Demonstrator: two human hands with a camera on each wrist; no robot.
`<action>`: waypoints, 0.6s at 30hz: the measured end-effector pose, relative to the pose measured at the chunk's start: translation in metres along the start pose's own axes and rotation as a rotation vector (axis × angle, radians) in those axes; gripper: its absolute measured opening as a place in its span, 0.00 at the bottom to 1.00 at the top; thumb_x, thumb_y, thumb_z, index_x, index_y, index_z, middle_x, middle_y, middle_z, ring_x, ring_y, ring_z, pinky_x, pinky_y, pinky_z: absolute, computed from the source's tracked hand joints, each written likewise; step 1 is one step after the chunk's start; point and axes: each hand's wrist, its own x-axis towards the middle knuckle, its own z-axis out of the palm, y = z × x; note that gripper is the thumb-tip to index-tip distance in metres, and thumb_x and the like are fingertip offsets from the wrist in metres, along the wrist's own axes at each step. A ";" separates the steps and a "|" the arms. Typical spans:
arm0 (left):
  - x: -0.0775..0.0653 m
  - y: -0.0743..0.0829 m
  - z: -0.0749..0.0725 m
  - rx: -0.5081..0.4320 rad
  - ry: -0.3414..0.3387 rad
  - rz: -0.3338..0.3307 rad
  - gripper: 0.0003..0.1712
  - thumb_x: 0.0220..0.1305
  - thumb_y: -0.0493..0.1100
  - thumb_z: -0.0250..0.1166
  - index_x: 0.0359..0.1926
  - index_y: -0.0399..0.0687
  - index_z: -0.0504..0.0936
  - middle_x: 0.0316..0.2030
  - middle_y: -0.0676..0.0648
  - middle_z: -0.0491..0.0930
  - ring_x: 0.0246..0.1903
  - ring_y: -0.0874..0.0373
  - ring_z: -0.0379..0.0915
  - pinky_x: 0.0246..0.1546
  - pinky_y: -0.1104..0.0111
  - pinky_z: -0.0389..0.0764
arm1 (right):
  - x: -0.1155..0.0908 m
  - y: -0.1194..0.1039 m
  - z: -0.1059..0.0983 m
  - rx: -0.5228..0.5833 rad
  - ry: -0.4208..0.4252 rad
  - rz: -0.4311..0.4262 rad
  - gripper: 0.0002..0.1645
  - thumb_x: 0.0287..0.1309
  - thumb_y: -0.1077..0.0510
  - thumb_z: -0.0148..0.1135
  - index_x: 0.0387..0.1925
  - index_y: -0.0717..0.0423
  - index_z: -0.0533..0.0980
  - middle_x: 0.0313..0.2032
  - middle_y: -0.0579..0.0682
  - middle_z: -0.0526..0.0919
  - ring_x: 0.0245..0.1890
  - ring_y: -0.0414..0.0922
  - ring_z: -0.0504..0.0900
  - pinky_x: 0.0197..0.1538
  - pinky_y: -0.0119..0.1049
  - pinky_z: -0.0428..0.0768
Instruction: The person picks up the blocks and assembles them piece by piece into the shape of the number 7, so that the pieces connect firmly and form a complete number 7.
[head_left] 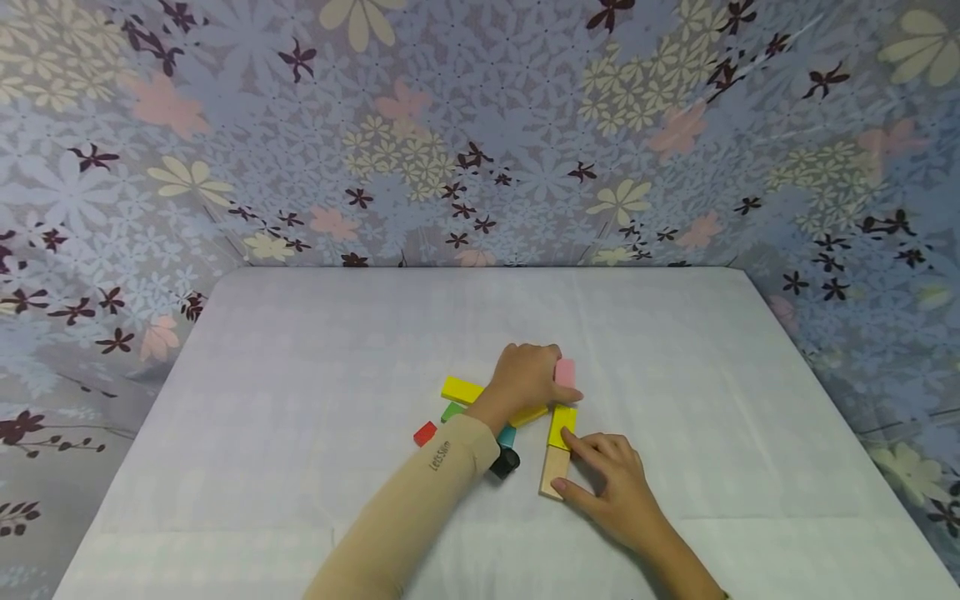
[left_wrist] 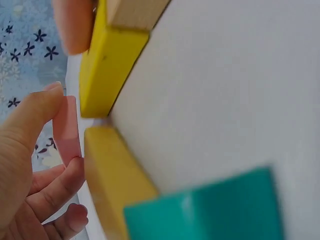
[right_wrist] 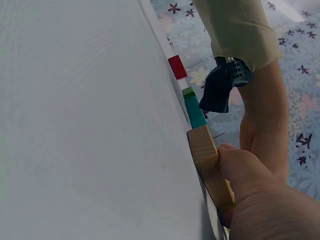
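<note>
My left hand (head_left: 527, 375) pinches a pink block (head_left: 565, 373) between thumb and fingers, as the left wrist view (left_wrist: 66, 127) also shows. Just below the pink block lies a yellow block (head_left: 559, 425), end to end with a plain wooden block (head_left: 554, 472). My right hand (head_left: 618, 492) touches this pair: its index fingertip is on the yellow block and its thumb on the wooden one. In the right wrist view the thumb presses against the wooden block (right_wrist: 206, 155). A second yellow block (head_left: 529, 416) lies at an angle beside the row, partly behind my left hand.
Left of the row, around my left forearm, lie another yellow block (head_left: 461, 389), a green block (head_left: 452, 412), a red block (head_left: 425, 433) and a teal block (head_left: 507, 436). A black device (head_left: 506, 462) sits at my left wrist. A white cloth (head_left: 300, 375) covers the table; flowered fabric (head_left: 480, 125) stands behind.
</note>
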 end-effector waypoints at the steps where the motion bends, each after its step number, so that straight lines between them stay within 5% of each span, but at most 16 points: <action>1: 0.000 0.001 0.002 -0.007 -0.003 0.004 0.33 0.53 0.72 0.68 0.47 0.52 0.81 0.28 0.58 0.78 0.31 0.60 0.72 0.52 0.60 0.73 | 0.000 0.000 0.000 0.001 -0.001 0.002 0.38 0.51 0.46 0.75 0.63 0.50 0.76 0.48 0.39 0.79 0.52 0.39 0.66 0.55 0.48 0.62; 9: -0.002 0.003 0.011 -0.029 -0.016 -0.016 0.38 0.51 0.72 0.69 0.54 0.52 0.80 0.33 0.58 0.81 0.33 0.61 0.73 0.54 0.59 0.73 | 0.001 -0.001 0.001 -0.007 -0.005 0.006 0.38 0.51 0.45 0.75 0.64 0.50 0.76 0.48 0.39 0.79 0.53 0.39 0.65 0.55 0.48 0.62; 18: -0.004 0.007 0.004 -0.038 -0.068 -0.042 0.37 0.54 0.68 0.70 0.57 0.52 0.79 0.33 0.58 0.81 0.34 0.62 0.73 0.51 0.62 0.73 | 0.002 -0.002 0.002 -0.013 -0.003 0.014 0.38 0.51 0.45 0.75 0.64 0.50 0.76 0.48 0.40 0.80 0.53 0.39 0.66 0.55 0.48 0.62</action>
